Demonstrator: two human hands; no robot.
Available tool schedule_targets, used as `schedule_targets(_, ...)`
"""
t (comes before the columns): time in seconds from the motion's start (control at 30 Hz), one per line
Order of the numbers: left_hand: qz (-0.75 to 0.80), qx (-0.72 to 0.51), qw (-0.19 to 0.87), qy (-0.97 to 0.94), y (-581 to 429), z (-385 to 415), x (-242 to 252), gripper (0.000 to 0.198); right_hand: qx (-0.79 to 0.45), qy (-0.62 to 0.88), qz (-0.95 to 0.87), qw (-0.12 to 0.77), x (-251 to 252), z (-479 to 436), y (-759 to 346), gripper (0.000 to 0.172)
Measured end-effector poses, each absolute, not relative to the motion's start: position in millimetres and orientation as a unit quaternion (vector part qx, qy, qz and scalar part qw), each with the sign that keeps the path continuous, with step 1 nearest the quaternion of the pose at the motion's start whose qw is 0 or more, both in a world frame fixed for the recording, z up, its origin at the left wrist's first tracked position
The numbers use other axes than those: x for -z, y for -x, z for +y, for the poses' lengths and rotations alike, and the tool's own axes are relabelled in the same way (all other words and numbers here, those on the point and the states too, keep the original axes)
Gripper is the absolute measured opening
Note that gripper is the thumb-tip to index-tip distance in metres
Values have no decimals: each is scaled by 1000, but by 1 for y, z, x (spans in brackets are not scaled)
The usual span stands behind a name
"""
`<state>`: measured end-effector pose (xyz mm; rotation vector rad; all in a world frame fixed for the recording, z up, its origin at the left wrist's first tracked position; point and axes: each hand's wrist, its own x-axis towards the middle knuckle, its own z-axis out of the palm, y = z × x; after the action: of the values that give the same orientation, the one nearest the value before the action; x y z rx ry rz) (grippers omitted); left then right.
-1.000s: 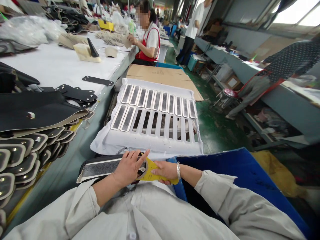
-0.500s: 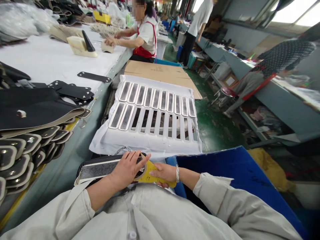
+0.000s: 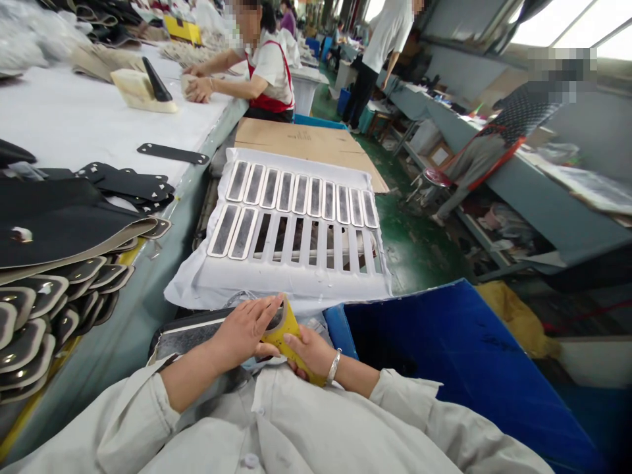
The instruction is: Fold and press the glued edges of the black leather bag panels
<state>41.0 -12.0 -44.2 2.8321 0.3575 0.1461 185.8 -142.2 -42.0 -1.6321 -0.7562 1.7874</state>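
Note:
My right hand [image 3: 314,350] is wrapped round a yellow tube [image 3: 290,324], thick-walled and open at its upper end. The tube tilts up and to the left in front of my body. My left hand [image 3: 247,332] lies at the open end, its fingers stretched out and its thumb beneath the rim. Whether anything is between that palm and the tube is hidden. Left of it, partly under my left forearm, lies a dark strip with a pale border [image 3: 185,339] on a black piece.
Ahead, a slotted white rack [image 3: 276,280] carries rows of dark, white-edged strips. A blue bin [image 3: 409,329] stands at right. On the left table [image 3: 192,131] are a black strap [image 3: 172,153] and stacked bordered pieces [image 3: 39,303]. Another person [image 3: 269,72] works beyond.
The yellow tube has turned, so its open end now faces up and left. Both my hands shifted slightly with it. The whole view has moved a little to the right.

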Motion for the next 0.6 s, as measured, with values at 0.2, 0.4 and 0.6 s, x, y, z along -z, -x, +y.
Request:
schedule_targets(0.2,210,-2,192,-959,-32,-6,38,95,-552,677,-261,411,27,-176,-202,36)
schedule_targets(0.4,262,26,186,-947,-27,-12,33,72,-443,570,-166,671,18,-145,-199,26)
schedule_targets(0.6,293,20,178,-939,-35,-23,30,73,-409,516,-90,747,30,-83,-182,35)
